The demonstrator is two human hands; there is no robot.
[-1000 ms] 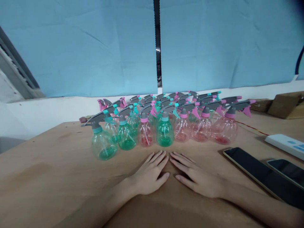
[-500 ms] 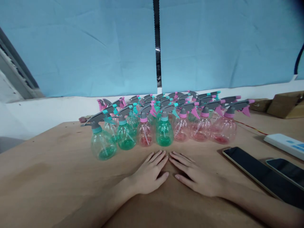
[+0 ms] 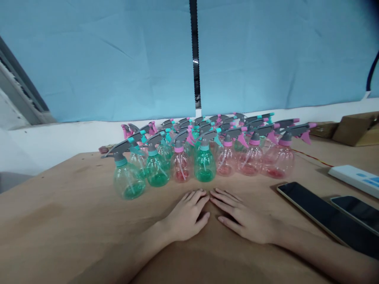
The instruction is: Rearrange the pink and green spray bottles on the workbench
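Observation:
My left hand (image 3: 187, 216) lies palm down on the wooden table (image 3: 74, 221), fingers apart and holding nothing. Beside it my right hand (image 3: 247, 219) rests the same way, its fingertips close to those of the left. Just beyond both hands stand several spray bottles in rows. A green bottle (image 3: 205, 167) is nearest the fingertips, between a pink bottle (image 3: 182, 167) and another pink bottle (image 3: 226, 163). At the left end of the front row is a pale green bottle (image 3: 129, 182); at the right end, a larger-looking pink bottle (image 3: 280, 161).
Right of my right hand lie a large dark-screened device (image 3: 319, 213) and a phone (image 3: 358, 211). A white power strip (image 3: 355, 177) and a cardboard box (image 3: 357, 128) are farther back. Blue sheeting (image 3: 118, 59) covers the wall behind.
The fingers of my left hand have bent slightly. My right hand and the bottles stay in place; the view has shifted very slightly.

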